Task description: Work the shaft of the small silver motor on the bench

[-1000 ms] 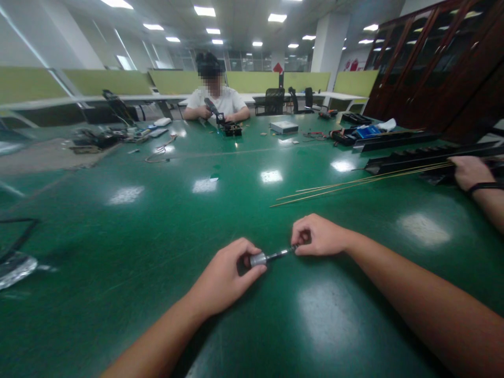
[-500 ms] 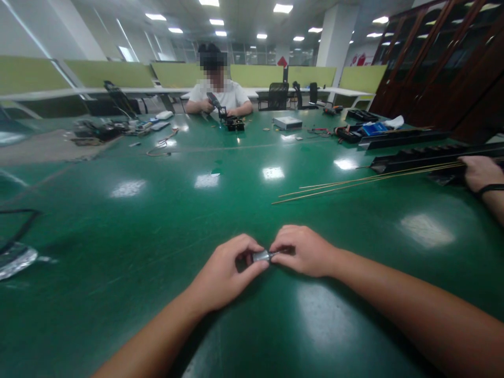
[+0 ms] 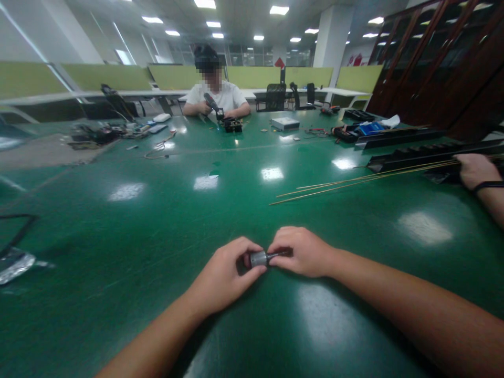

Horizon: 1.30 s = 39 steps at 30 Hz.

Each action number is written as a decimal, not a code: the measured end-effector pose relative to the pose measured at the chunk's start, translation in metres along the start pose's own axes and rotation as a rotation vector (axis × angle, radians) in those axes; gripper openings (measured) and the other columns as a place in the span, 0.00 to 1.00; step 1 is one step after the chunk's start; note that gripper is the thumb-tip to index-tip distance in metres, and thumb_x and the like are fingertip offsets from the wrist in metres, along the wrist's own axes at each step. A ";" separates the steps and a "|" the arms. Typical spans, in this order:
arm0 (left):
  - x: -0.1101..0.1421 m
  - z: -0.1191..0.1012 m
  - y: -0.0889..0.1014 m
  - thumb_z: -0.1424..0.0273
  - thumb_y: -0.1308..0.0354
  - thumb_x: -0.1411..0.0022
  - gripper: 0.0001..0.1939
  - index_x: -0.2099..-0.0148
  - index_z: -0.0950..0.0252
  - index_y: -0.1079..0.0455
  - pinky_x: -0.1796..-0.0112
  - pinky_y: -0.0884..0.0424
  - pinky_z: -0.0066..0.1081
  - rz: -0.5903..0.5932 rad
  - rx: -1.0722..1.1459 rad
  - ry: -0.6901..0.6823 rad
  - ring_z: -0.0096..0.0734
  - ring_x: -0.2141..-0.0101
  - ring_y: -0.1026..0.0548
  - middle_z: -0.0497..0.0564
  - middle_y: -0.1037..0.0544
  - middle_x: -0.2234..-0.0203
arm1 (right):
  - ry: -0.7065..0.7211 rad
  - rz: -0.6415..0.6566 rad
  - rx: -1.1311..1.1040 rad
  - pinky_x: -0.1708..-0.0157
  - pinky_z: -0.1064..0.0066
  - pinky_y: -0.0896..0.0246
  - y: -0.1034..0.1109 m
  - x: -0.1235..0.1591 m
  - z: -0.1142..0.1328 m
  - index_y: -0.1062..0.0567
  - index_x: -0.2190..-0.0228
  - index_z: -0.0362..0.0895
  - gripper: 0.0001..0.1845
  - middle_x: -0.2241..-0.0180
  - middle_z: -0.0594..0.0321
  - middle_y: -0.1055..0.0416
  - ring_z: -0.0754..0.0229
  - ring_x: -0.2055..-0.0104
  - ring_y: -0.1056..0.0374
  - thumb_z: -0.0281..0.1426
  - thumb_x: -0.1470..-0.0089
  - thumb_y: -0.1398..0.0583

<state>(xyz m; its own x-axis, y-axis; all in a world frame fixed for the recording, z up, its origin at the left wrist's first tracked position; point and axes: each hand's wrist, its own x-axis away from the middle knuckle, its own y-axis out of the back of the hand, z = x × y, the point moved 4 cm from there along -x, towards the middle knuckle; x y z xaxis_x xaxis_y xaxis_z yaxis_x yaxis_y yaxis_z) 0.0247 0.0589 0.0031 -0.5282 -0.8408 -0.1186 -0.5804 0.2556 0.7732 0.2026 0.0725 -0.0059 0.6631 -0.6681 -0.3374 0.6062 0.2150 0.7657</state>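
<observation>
On the green counter (image 3: 157,231), at our far left, we see crumpled foil (image 3: 18,269). Across from us, a person (image 3: 216,100) in white sits with a black tool (image 3: 211,102) in hand. Nearer, the cylinder (image 3: 259,259) lies between the fingertips of our left hand (image 3: 224,270), whose grip is narrow, thumb below and fingers above. It is short, grey and metallic, lying sideways; a thin dark shaft (image 3: 273,255) runs from its right end into our right hand (image 3: 305,252), whose grip pinches it, hiding part of it. Farther right, thin yellowish rods (image 3: 334,185) stretch across to another person's hand (image 3: 472,169), beside black rails (image 3: 417,157).
</observation>
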 end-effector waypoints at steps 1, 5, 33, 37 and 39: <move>0.000 0.000 0.000 0.67 0.39 0.39 0.08 0.57 0.62 0.27 0.65 0.32 0.30 0.001 0.001 0.000 0.33 0.68 0.27 0.49 0.24 0.68 | 0.004 0.001 0.001 0.63 0.70 0.40 0.000 0.000 0.000 0.21 0.65 0.42 0.06 0.68 0.60 0.24 0.60 0.64 0.32 0.31 0.46 0.35; 0.001 0.000 0.000 0.68 0.40 0.39 0.08 0.57 0.63 0.27 0.65 0.33 0.30 0.011 0.011 0.000 0.33 0.67 0.27 0.49 0.25 0.68 | 0.006 -0.004 -0.007 0.63 0.70 0.40 0.000 0.000 -0.001 0.21 0.66 0.43 0.05 0.69 0.61 0.24 0.60 0.65 0.32 0.31 0.46 0.35; 0.002 0.002 -0.001 0.67 0.39 0.39 0.08 0.57 0.62 0.28 0.65 0.32 0.31 0.014 0.009 -0.013 0.34 0.66 0.27 0.50 0.25 0.66 | 0.012 -0.011 0.025 0.61 0.68 0.42 0.002 0.004 0.000 0.22 0.67 0.44 0.05 0.70 0.62 0.25 0.60 0.66 0.32 0.31 0.49 0.35; 0.003 0.003 -0.001 0.67 0.40 0.39 0.08 0.57 0.62 0.28 0.64 0.32 0.32 0.018 0.014 -0.016 0.34 0.66 0.27 0.50 0.25 0.66 | 0.007 -0.013 0.034 0.61 0.68 0.42 0.004 0.004 -0.001 0.23 0.68 0.44 0.06 0.70 0.62 0.25 0.60 0.66 0.31 0.32 0.49 0.34; 0.003 0.003 -0.001 0.67 0.39 0.39 0.08 0.56 0.62 0.28 0.64 0.32 0.32 0.020 0.016 -0.015 0.34 0.66 0.27 0.49 0.25 0.66 | 0.000 -0.008 0.043 0.61 0.67 0.42 0.006 0.004 -0.002 0.23 0.69 0.44 0.06 0.70 0.62 0.25 0.60 0.66 0.31 0.32 0.50 0.34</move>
<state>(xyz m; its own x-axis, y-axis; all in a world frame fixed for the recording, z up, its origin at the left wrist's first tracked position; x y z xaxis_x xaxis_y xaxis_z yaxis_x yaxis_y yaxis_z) 0.0217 0.0575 -0.0001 -0.5488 -0.8282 -0.1131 -0.5796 0.2795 0.7655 0.2097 0.0719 -0.0039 0.6582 -0.6697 -0.3439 0.5923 0.1786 0.7857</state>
